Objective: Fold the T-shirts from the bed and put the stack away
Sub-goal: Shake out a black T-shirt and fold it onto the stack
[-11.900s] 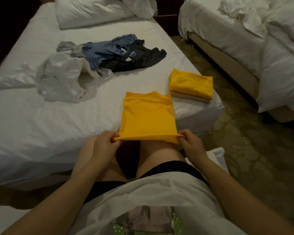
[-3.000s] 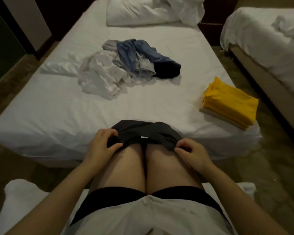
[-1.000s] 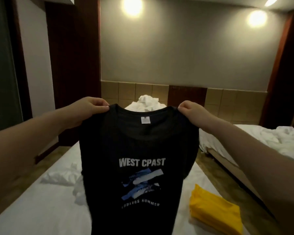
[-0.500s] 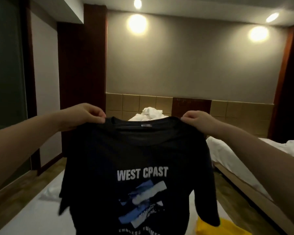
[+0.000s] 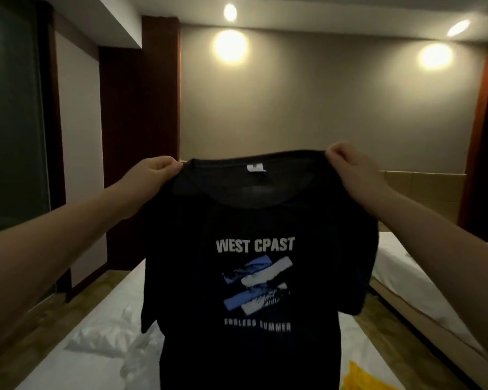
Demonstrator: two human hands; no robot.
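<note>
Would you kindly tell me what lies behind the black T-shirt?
Behind the T-shirt, the bed shows at both sides, with a yellow cloth at lower right. The bed's middle is covered.

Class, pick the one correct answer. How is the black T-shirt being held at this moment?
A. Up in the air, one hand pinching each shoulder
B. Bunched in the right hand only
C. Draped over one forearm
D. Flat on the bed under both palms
A: the left hand and the right hand each pinch a shoulder of the black T-shirt, which hangs open above the bed.
</note>
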